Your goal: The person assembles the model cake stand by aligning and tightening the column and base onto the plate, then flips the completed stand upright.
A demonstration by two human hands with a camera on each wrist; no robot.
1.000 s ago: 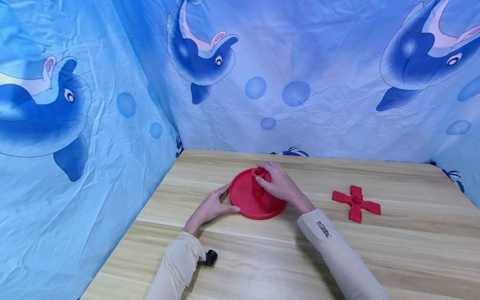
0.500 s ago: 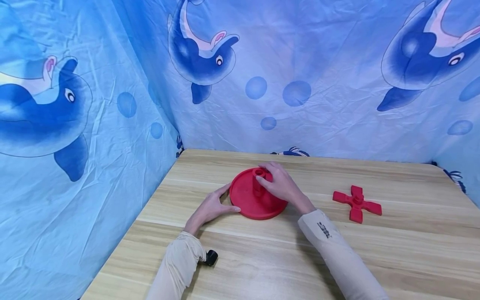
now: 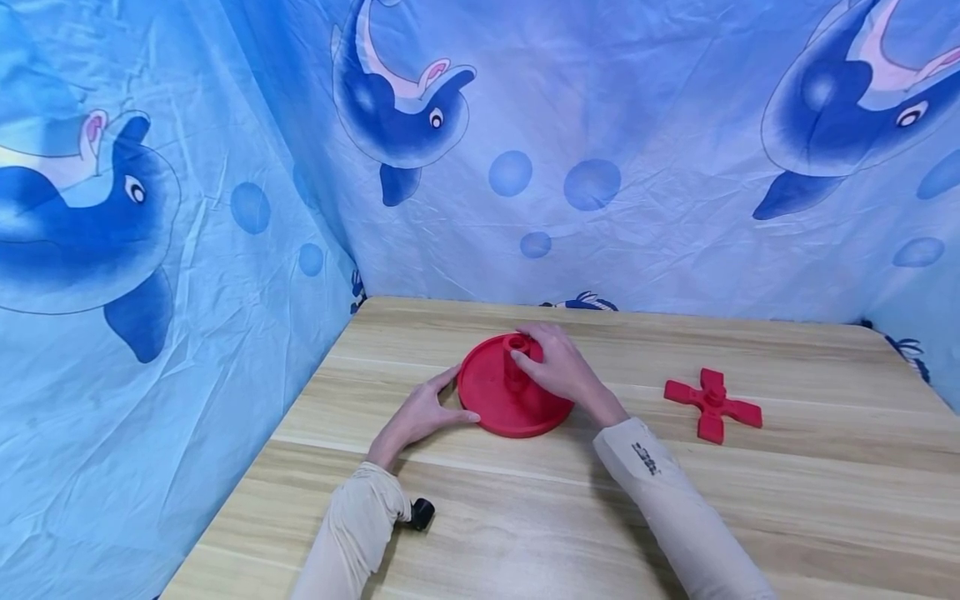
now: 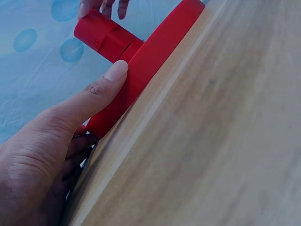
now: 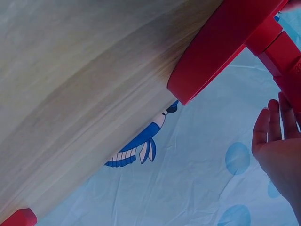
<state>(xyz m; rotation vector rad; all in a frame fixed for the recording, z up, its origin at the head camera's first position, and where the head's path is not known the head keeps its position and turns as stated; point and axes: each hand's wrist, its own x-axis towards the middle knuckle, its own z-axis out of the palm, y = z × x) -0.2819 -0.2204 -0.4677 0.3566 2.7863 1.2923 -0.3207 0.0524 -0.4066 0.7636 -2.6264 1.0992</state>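
A red round tray (image 3: 480, 396) with a raised rim lies on the table, and a red hollow post (image 3: 512, 373) stands upright near its middle. My left hand (image 3: 422, 421) holds the tray's left edge, its thumb on the near rim and the fingers round the far side. The left wrist view shows the thumb against the tray's side wall (image 4: 155, 52). My right hand (image 3: 561, 364) grips the post near its top, thumb in front and fingers behind, partly hidden. In the right wrist view the fingers of the right hand (image 5: 282, 146) reach the post (image 5: 282, 56).
A red cross-shaped piece (image 3: 711, 406) with a short peg at its centre lies on the wooden table (image 3: 810, 500) to the right. A small black device (image 3: 422, 514) sits at the left cuff. Blue dolphin-print cloth (image 3: 465, 250) hangs behind the table and along its sides.
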